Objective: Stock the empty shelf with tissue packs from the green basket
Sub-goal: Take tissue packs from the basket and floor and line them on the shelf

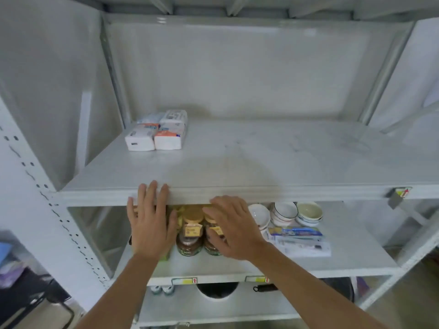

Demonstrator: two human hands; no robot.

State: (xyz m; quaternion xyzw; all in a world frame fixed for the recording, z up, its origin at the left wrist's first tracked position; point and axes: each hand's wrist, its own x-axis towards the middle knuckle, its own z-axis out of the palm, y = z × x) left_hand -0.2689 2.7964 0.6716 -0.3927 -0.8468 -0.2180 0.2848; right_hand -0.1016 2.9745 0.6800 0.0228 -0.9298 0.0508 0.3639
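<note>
Several white tissue packs [157,131] with orange and blue print sit grouped at the back left of the wide grey shelf [261,157]. The remainder of that shelf surface is bare. My left hand [150,219] is held flat with fingers spread just below the shelf's front edge, fingertips over the lip. My right hand [234,227] hovers beside it, fingers apart, in front of the lower shelf. Both hands hold nothing. The green basket is not in view.
On the lower shelf stand glass jars with tan lids [191,230], stacked bowls [297,213] and flat boxed items [301,241]. A perforated white upright [47,198] frames the left side. Dark furniture [26,295] stands at the lower left.
</note>
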